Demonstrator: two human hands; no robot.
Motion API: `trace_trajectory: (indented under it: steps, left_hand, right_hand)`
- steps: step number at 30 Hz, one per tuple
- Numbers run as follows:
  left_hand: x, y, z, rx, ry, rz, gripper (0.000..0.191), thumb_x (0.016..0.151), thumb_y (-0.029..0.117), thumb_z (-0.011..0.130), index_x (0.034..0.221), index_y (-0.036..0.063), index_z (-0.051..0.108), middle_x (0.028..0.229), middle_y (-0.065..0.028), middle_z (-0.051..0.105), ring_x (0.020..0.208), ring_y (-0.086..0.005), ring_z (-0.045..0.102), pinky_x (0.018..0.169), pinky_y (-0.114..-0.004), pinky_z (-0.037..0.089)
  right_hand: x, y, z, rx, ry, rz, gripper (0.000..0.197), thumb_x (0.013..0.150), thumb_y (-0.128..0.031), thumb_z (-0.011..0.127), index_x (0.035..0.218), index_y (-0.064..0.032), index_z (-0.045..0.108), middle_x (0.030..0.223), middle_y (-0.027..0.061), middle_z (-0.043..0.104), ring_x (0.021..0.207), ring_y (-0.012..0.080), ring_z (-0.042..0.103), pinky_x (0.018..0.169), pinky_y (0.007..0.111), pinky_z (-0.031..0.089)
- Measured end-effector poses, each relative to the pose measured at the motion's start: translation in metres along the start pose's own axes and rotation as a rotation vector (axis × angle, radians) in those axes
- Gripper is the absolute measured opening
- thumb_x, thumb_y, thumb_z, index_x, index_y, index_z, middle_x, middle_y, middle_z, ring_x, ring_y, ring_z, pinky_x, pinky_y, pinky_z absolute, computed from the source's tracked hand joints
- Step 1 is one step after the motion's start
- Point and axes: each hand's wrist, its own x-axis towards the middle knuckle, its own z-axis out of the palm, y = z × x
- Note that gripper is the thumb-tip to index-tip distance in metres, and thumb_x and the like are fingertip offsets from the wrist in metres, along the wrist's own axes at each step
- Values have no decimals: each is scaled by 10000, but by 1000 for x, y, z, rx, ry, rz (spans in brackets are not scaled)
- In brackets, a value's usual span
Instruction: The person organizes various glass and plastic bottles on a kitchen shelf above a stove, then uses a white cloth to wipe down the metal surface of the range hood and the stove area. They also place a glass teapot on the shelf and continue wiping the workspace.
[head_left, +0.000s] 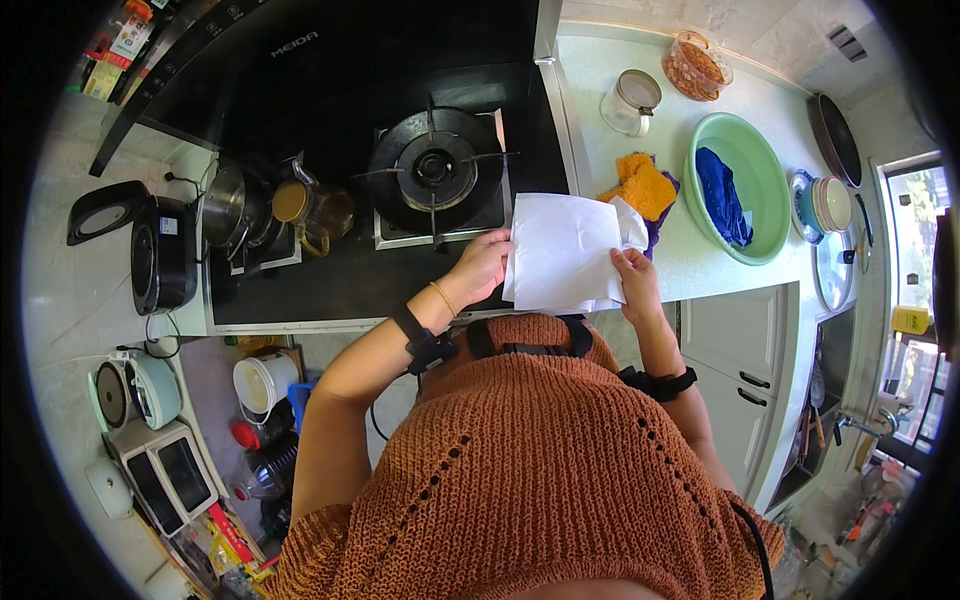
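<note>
A white paper sheet, folded or layered, is stretched between both hands above the front edge of the black gas hob. My left hand pinches its left edge, and my right hand grips its lower right corner. At the upper right a crumpled white flap sticks out. Right behind the sheet, an orange cloth lies on a purple cloth on the counter. The burner beyond the sheet holds no pot, and no flame shows on it.
A green basin with a blue cloth or bag stands on the right counter, near a glass jar and a patterned bowl. To the left are a glass kettle, a steel pot and a black rice cooker.
</note>
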Motion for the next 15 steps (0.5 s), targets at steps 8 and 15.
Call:
trace_trajectory:
  steps: [8, 15]
  left_hand:
    - [-4, 4, 0, -15, -36, -41, 299, 856, -14, 345, 1128, -29, 468, 1059, -118, 568, 978, -195, 563, 876, -317, 451]
    - [-2, 4, -6, -54, -81, -30, 268, 865, 9, 344, 1091, -13, 487, 1041, -97, 579, 951, -185, 570, 873, -305, 446]
  right_hand:
    - [-5, 6, 9, 240, 114, 12, 177, 852, -182, 578, 757, -57, 496, 640, -22, 505, 536, 37, 421, 485, 180, 343]
    - [-4, 16, 11, 86, 47, -4, 167, 865, -185, 562, 774, -58, 500, 651, -4, 538, 516, 57, 478, 463, 201, 392]
